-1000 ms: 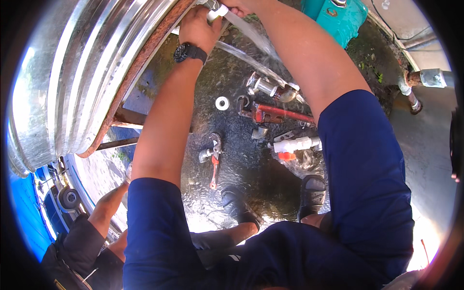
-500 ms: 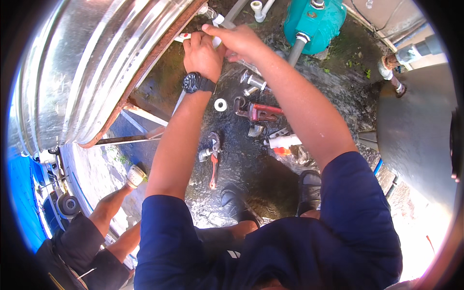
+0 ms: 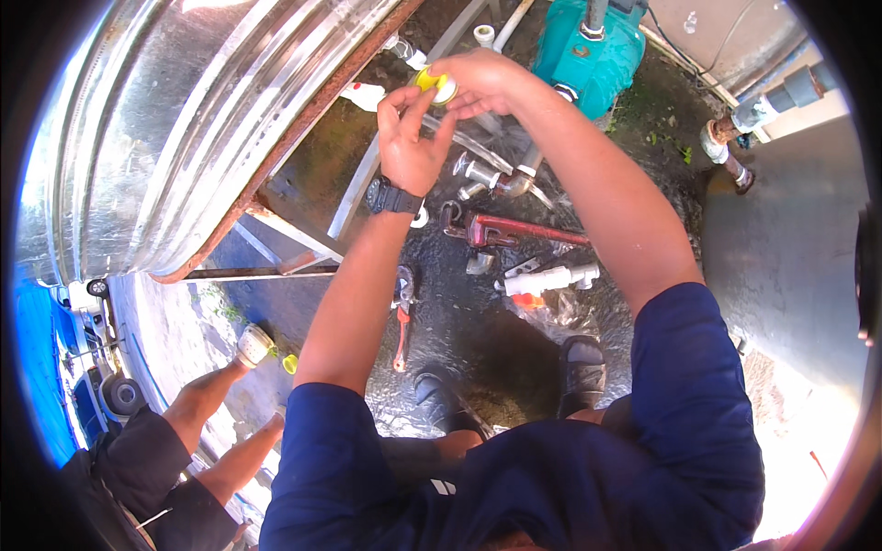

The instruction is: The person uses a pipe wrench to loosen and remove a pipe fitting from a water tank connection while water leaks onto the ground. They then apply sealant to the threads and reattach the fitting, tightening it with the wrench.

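Near the top centre both hands meet at a small roll of white tape with a yellow spool [image 3: 446, 90]. My right hand [image 3: 487, 83] holds it from the right, with thumb and fingers about its edge. My left hand [image 3: 412, 147], below a black watch, has its index fingertip and thumb at the roll's lower edge; its other fingers are spread. Just beyond the hands, a white-wrapped pipe end [image 3: 411, 53] juts from under the corrugated metal tank [image 3: 211, 119]. A white plastic valve or fitting [image 3: 363, 95] shows left of my left hand.
On the wet ground lie a red pipe wrench [image 3: 528, 230], a smaller wrench [image 3: 402, 317], metal fittings [image 3: 482, 174] and white pipe parts [image 3: 551, 278]. A teal pump [image 3: 588, 55] stands at the far right. A grey tank [image 3: 790, 230] borders the right; another person's leg [image 3: 197, 399] is lower left.
Both hands have shifted slightly right from the pipe end, bringing the tape roll into view. My left fingers have spread. A small yellow ring now shows on the ground near the other person's foot.
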Motion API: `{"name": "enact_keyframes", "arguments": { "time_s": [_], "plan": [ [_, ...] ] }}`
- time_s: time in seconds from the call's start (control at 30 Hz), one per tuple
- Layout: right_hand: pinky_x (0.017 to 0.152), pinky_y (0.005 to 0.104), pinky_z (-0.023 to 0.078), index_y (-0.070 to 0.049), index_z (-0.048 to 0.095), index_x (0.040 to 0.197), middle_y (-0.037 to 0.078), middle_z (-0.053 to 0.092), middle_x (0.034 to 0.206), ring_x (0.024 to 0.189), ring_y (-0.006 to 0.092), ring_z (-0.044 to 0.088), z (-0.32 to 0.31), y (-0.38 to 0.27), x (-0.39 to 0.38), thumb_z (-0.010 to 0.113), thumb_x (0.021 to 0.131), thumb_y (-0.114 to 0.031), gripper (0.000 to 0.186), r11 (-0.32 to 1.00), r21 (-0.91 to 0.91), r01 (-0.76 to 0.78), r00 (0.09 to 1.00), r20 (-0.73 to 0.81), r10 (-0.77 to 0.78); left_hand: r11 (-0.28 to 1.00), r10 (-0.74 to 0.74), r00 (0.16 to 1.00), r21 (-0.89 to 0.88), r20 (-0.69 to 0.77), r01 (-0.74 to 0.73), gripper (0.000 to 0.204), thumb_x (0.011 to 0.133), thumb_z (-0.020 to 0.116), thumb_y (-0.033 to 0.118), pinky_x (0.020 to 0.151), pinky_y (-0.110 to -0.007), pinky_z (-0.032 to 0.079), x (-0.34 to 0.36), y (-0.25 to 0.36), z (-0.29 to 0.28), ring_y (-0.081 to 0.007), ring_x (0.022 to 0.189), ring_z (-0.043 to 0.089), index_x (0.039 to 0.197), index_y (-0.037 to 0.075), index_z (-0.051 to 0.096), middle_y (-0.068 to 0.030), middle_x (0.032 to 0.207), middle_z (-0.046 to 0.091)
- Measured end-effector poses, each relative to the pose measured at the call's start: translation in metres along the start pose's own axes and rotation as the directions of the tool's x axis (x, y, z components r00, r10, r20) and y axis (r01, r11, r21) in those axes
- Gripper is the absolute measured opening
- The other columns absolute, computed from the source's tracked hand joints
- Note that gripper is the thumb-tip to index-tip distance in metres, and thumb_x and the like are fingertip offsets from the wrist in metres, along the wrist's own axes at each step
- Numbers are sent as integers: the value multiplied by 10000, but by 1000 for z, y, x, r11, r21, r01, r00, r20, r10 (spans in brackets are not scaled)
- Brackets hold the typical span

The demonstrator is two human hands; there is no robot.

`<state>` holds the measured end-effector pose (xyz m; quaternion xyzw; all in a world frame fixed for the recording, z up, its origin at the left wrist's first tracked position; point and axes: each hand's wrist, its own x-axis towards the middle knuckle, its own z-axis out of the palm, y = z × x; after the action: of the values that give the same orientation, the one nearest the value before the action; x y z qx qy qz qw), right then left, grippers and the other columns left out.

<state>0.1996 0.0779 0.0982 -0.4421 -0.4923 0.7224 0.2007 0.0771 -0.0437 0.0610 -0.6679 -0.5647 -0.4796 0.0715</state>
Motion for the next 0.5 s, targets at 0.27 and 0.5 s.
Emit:
{"name": "enact_keyframes", "arguments": {
  "time_s": [0.27, 0.5],
  "plan": [
    [606, 383, 579, 36, 697, 1002, 141, 708, 876, 715, 252, 686, -50, -6, 69, 666, 939, -376, 418, 981, -4, 196, 971, -142, -195, 989, -150, 988, -14, -39, 150, 361, 789, 669, 1, 893, -400, 519, -3, -41, 12, -348, 1051, 604, 1149, 34, 678, -188, 1154, 572],
    [517, 386, 553, 8, 701, 934, 130, 704, 839, 677, 257, 690, -29, -12, 166, 681, 945, -235, 244, 977, 64, 205, 968, -158, -193, 983, -124, 992, 134, -5, 123, 399, 778, 611, -1, 858, -420, 547, 39, -110, 27, -342, 970, 663, 1175, 2, 642, -202, 1062, 658]
  ]
}}
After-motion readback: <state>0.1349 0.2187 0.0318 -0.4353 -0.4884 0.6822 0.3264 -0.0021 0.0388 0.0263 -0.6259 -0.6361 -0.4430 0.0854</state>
